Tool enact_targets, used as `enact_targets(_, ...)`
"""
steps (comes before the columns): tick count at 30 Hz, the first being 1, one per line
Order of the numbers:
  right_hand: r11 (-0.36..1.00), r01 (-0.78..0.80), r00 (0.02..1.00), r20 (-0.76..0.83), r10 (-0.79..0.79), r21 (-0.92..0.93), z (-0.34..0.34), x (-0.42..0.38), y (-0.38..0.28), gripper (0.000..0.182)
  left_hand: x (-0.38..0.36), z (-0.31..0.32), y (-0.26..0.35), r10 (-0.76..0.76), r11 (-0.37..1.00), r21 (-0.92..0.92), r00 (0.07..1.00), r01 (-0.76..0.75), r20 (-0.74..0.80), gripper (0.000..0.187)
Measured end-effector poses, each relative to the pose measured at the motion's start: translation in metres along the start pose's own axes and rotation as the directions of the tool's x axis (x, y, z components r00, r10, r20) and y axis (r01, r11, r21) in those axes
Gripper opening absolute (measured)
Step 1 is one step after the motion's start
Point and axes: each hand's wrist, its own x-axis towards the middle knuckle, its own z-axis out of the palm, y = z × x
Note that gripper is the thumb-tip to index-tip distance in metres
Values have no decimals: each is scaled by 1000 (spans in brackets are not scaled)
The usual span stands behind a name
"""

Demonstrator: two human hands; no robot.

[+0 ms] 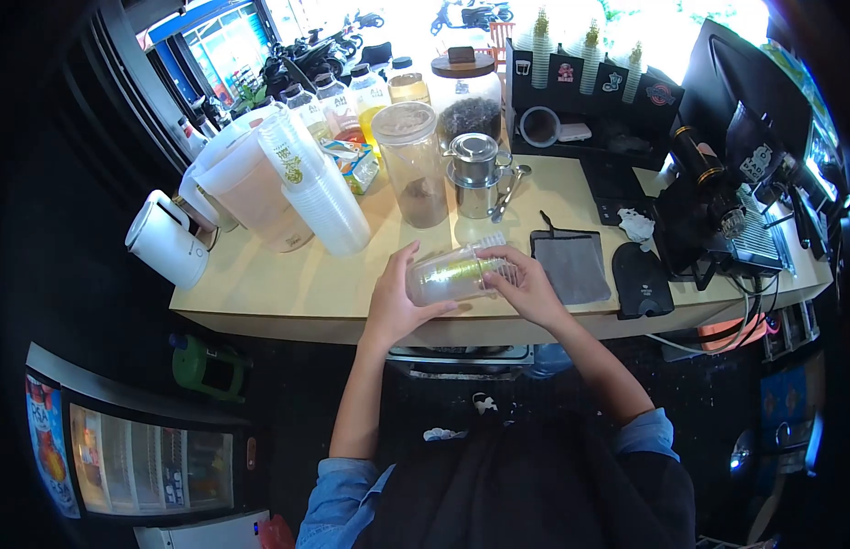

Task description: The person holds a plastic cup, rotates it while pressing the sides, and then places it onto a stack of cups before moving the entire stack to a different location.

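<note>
A short stack of clear plastic cups with a gold-green print lies sideways between my hands, just over the counter's front edge. My left hand is wrapped round its base end, thumb below and fingers above. At the ribbed rim end, my right hand grips the cups with thumb and fingers. Beyond the hands stand a tall clear canister with brown powder in its bottom and a metal drip coffee maker with a spoon beside it. A grey cloth lies flat near my right hand.
Taller cup stacks lean beside a large plastic pitcher on the left, near a white kettle. Several bottles and a wood-lidded jar line the back. On the right are a black tamping mat and an espresso machine.
</note>
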Motion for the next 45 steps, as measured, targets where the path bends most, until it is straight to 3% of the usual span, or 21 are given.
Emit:
enact_targets(2,1000,-14,1000,20,14,13,-1,1,3,29,-7,1,-10,-239,932,-240,957,273,161,84)
enact_targets(9,996,-4,1000,-7,5,89,4,0,-5,32,-7,5,-5,-207,917,-328,973,229,101,74)
enact_targets(12,997,53,997,-64,-50,49,14,-4,-15,36,-7,7,4,-108,966,-233,994,109,16,76)
enact_targets(14,950,160,976,-100,-193,-270,18,-6,-24,41,-7,10,8,-137,942,-315,990,118,-39,79)
enact_targets(21,991,64,985,-151,-81,-115,32,-13,-28,43,-19,13,5,-132,908,-407,990,100,-53,83)
enact_targets(24,995,100,980,-173,-98,2,42,-14,-33,50,-26,16,19,-166,823,-567,968,31,-189,77)
enact_targets(26,977,202,952,-247,-180,66,51,-17,-35,58,-30,11,28,-402,542,-812,915,214,-27,67)
enact_targets(28,979,196,951,-253,-177,50,57,-23,-35,67,-32,11,29,-397,532,-825,917,193,-42,63)
enact_targets(30,972,223,926,-296,-234,-72,64,-32,-34,70,-30,5,30,-294,727,-681,936,86,-196,64)
enact_targets(32,968,189,930,-285,-231,-166,63,-39,-33,74,-29,1,37,-301,680,-729,937,81,-177,67)
enact_targets(34,978,128,962,-217,-163,-167,59,-42,-31,75,-27,1,44,-244,756,-654,916,-26,-319,72)
enact_targets(39,987,39,973,-221,-73,-154,35,-39,-36,77,-7,-1,68,-212,712,-698,922,-82,-325,79)
enact_targets(42,962,167,935,-274,-224,-215,4,-20,-45,77,33,9,83,-150,700,-709,954,-82,-260,80)
enact_targets(44,952,261,912,-283,-297,-160,-25,-5,-59,77,69,20,88,-9,833,-535,964,-139,-265,81)
enact_targets(45,914,274,887,-288,-361,-299,-43,5,-67,77,91,28,93,30,851,-492,953,-182,-300,82)
